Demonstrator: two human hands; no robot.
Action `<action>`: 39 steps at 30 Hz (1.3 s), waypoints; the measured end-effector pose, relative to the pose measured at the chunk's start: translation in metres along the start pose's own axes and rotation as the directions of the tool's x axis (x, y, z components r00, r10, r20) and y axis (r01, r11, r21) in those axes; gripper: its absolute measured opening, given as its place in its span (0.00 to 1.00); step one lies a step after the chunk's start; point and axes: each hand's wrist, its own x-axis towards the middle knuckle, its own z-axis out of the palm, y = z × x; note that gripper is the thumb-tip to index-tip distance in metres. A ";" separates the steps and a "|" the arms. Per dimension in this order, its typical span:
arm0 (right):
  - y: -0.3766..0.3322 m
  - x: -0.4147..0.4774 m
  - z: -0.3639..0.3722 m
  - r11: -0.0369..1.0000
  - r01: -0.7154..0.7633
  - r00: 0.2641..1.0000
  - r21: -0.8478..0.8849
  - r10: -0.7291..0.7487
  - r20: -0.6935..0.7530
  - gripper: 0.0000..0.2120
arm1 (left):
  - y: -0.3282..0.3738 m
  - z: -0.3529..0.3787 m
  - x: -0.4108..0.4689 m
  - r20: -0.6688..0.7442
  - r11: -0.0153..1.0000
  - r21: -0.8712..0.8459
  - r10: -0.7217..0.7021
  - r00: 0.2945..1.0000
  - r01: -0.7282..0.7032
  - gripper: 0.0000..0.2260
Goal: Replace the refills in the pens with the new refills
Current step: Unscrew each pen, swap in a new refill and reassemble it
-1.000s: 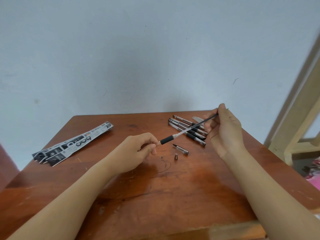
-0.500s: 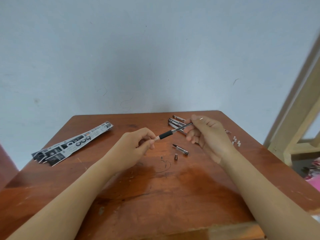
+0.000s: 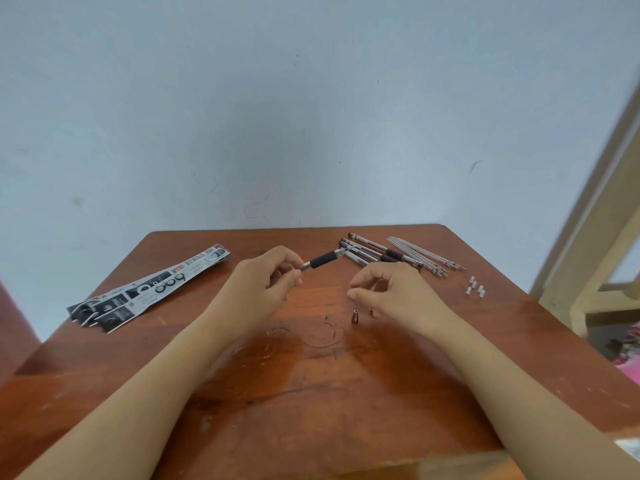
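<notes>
The left hand (image 3: 263, 282) pinches the open front end of the black-gripped pen barrel (image 3: 323, 260), whose long axis slants up and right, away from the fingers toward the pile of pens (image 3: 374, 252). The metal tip cone (image 3: 355, 317) stands on the table (image 3: 311, 393) below that end, just beside the right hand (image 3: 391, 292), clearly the nearer one. That hand hovers palm-down, fingers loosely curled, nothing visible in them.

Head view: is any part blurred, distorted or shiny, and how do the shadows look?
Head view: light soft and even; a pale sheen on the table between the forearms, with faint shadows beside them; the wooden frame at the right edge smeared and tilted, likely by the wide lens; the left hand and its pen fairly sharp.
</notes>
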 end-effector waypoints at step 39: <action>-0.003 0.001 -0.012 0.797 0.073 0.958 0.600 0.111 -0.264 0.12 | 0.002 -0.001 -0.001 -0.086 0.999 0.034 0.013 0.996 -0.010 0.14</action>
